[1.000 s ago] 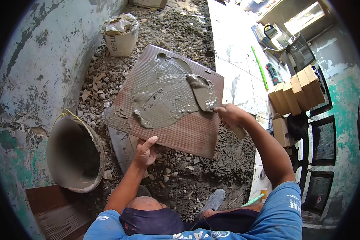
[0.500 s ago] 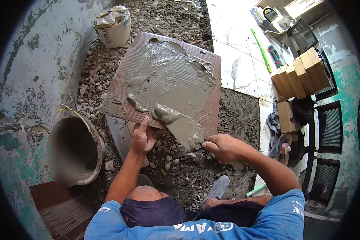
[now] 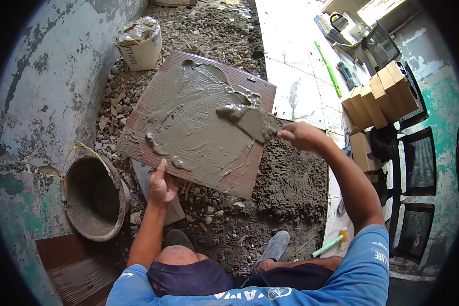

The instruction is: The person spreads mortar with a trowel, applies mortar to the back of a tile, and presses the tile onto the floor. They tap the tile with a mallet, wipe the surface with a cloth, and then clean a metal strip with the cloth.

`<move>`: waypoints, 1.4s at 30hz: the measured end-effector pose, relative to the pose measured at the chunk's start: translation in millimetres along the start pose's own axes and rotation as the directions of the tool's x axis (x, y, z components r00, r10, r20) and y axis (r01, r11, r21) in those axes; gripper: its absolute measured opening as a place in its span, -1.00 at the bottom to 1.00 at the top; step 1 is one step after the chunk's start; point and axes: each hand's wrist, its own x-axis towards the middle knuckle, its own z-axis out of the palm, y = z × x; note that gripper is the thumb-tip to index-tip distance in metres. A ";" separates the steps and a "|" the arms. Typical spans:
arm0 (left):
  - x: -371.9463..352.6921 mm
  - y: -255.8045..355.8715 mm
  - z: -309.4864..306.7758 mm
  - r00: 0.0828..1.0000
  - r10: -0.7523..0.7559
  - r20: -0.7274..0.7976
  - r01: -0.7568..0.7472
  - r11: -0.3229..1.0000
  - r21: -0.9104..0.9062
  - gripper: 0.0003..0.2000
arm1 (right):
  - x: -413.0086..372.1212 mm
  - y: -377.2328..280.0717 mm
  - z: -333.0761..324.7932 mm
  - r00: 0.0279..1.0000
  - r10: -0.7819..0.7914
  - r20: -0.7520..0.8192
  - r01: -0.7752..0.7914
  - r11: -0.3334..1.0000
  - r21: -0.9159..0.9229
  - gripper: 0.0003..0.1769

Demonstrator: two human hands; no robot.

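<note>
A reddish-brown tile (image 3: 137, 122) with a ribbed back lies tilted in the middle of the view, wet grey mortar (image 3: 188, 122) spread over most of it. My left hand (image 3: 161, 187) grips the tile's near left edge, thumb on top and the other fingers beneath. In my right hand (image 3: 302, 136) is the handle of a mortar-covered trowel (image 3: 257, 124); its blade lies over the right part of the mortar. My fingers are closed round the handle, which they mostly hide.
A bucket (image 3: 98, 196) stands by the left wall, a rubble-filled bag (image 3: 142, 53) farther up. Rubble and damp mortar (image 3: 296, 176) cover the ground. Pale floor tiles (image 3: 290, 76), cardboard boxes (image 3: 380, 99), a green level (image 3: 328, 69) and chairs (image 3: 418, 158) are on the right.
The trowel and my right hand have moved up and right, from the tile's near edge onto the mortar's right side. The tile has shifted and turned slightly, with my left hand still on it.
</note>
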 end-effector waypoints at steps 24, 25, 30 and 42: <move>-8.1 0.7 24.4 0.999 -0.035 0.028 0.034 0.999 0.006 -0.61 | 44.9 -13.8 -6.2 0.969 0.236 0.079 -0.215 0.635 0.742 -0.60; -7.1 -0.1 21.5 0.999 -0.027 0.032 0.027 1.000 0.000 -0.61 | 53.6 -10.5 -8.0 0.972 0.224 0.076 -0.200 0.609 0.767 -0.60; -9.5 -0.3 8.1 0.998 -0.056 0.024 0.056 0.998 -0.018 -0.61 | 86.2 -17.4 -21.6 0.984 0.179 0.012 -0.127 0.646 0.753 -0.57; -5.1 -17.6 -28.6 0.995 -0.029 0.098 0.006 0.974 0.226 -0.57 | 142.0 -108.1 -41.1 0.998 -0.037 0.043 0.010 0.864 0.503 -0.53</move>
